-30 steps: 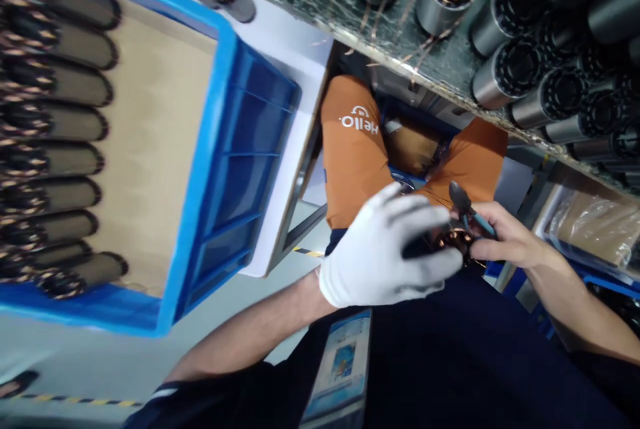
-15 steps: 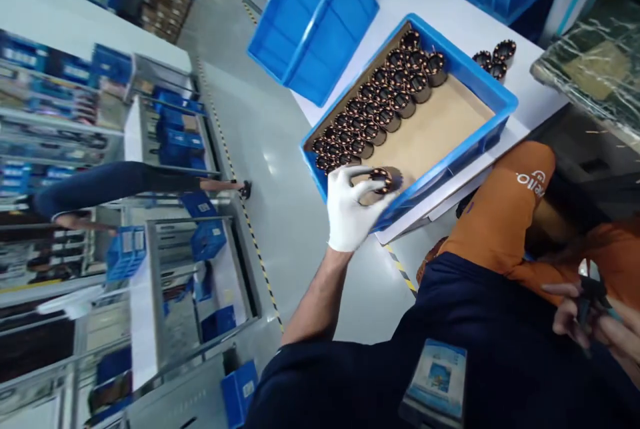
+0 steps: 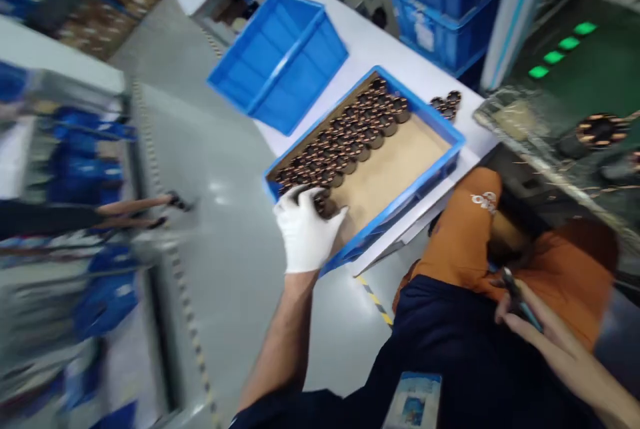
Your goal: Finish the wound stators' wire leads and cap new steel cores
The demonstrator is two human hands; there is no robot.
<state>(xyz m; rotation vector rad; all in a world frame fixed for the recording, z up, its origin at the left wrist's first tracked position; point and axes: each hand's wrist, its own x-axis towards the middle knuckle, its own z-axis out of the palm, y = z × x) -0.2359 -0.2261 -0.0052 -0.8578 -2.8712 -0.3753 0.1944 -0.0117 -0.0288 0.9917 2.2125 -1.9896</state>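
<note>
My left hand [image 3: 306,232], in a white glove, reaches into the near left corner of a shallow blue bin [image 3: 395,202]. Its fingers and thumb curl around a dark copper-wound motor stator [image 3: 325,206], which stands by the end of the packed rows. Several more wound stators [image 3: 345,139] stand close together along the bin's far left side, on a tan liner. Over my lap, my bare right hand [image 3: 525,315] grips a pair of side cutters [image 3: 511,285] with dark handles. Its fingers wrap the handles.
A second blue bin [image 3: 280,59] lies tipped beside the first on the white table [image 3: 370,29]. Several loose stators [image 3: 447,105] stand past the bin's far edge. Blue crates [image 3: 440,15] are stacked behind. At right, a wound stator [image 3: 600,132] sits near a plastic-wrapped edge.
My left hand has brought the stator leftward to the rows' end. My right hand, with the cutters, shows farther in over my lap. The whole view has shifted.
</note>
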